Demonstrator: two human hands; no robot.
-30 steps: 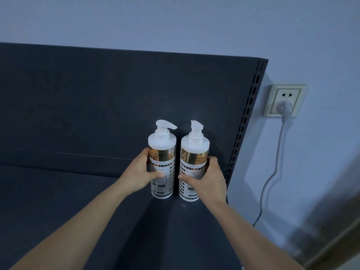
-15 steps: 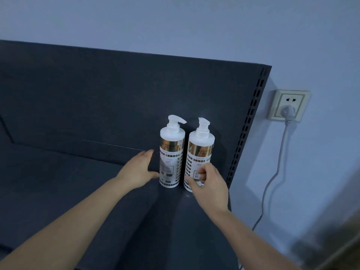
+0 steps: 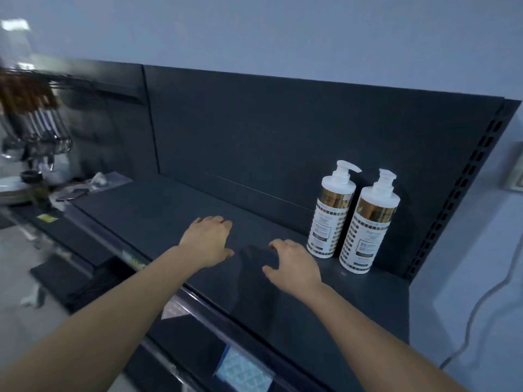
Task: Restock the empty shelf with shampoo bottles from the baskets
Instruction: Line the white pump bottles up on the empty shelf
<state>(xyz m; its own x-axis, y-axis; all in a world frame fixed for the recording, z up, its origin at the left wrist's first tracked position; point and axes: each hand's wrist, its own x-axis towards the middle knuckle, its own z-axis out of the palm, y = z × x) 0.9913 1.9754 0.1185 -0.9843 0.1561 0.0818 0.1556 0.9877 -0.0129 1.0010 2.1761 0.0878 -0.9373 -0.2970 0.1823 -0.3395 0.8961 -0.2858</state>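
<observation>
While both hands hover empty over the shelf (image 3: 169, 210), stock on it stands at two shampoo bottles: the inner bottle (image 3: 329, 216) and the corner bottle (image 3: 368, 227). Both are upright, side by side and touching or nearly so, with labels toward the front edge. They sit near the back right corner of the surface, the corner bottle close to the slotted upright (image 3: 464, 193). Left hand (image 3: 208, 240): palm down, fingers relaxed and slightly bent, holding nothing, over the middle of the surface; whether it touches cannot be told. Right hand (image 3: 291, 263): fingers loosely curled, thumb apart, holding nothing, near the inner bottle's base but clear of it. Surface left of the bottles: unstocked as far as the left edge. Baskets: not in view. Step judged in hand: fetching the next bottles. Recommended handling: draw both hands off without brushing the inner bottle, as tall narrow pump bottles will likely tip from a sideways knock. Take one bottle per hand, gripped round the body rather than the pump. Set each upright just left of the inner bottle, along the back edge, label forward. Fill that row leftward before starting one nearer the price rail (image 3: 198, 304).
</observation>
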